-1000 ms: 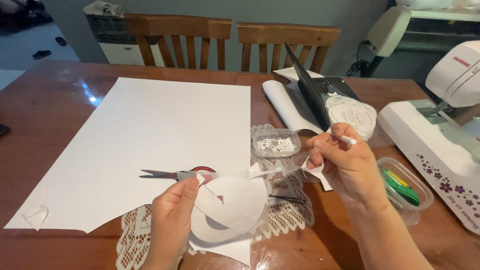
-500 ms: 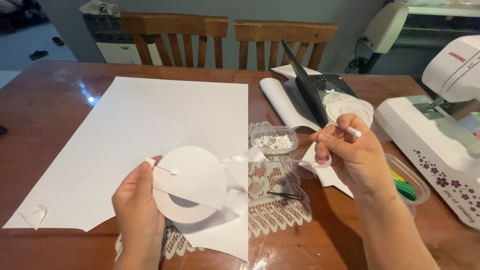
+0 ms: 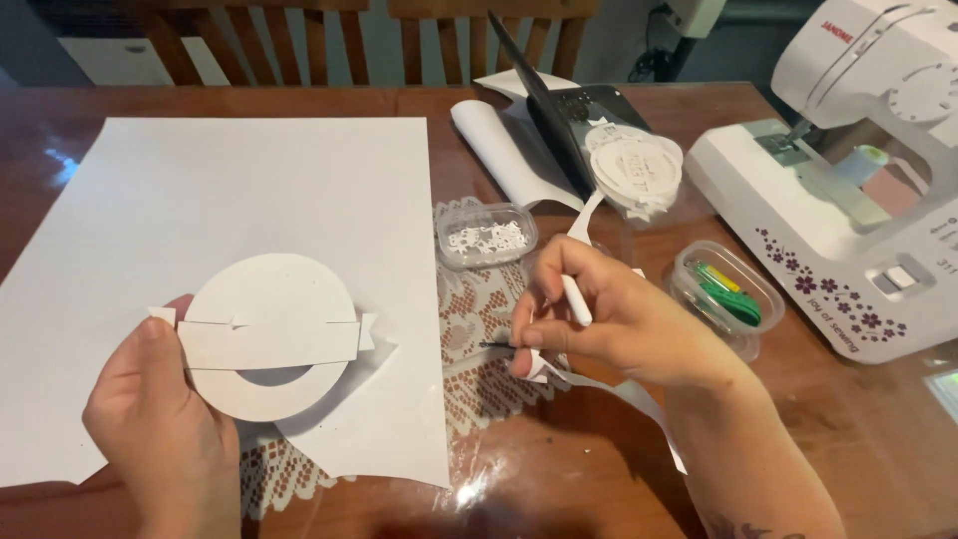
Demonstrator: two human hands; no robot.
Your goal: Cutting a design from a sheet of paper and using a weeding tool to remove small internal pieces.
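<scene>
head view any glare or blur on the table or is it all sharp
Head view: bright glare on the wooden table near the bottom edge and at far left; paper disc in the left hand sharp; right hand sharp; bottom edge dark and blurred.

In my left hand (image 3: 165, 429): plain white paper disc (image 3: 271, 334) with white banner strip. Centre left: large white sheet (image 3: 249, 190) on glossy reddish-brown table (image 3: 798, 429). Centre: white lace doily (image 3: 479, 339), openwork floral pattern. Right: white sewing machine (image 3: 848, 200), purple flower print along base. Clear tub (image 3: 725, 296) holds green and yellow items.
</scene>
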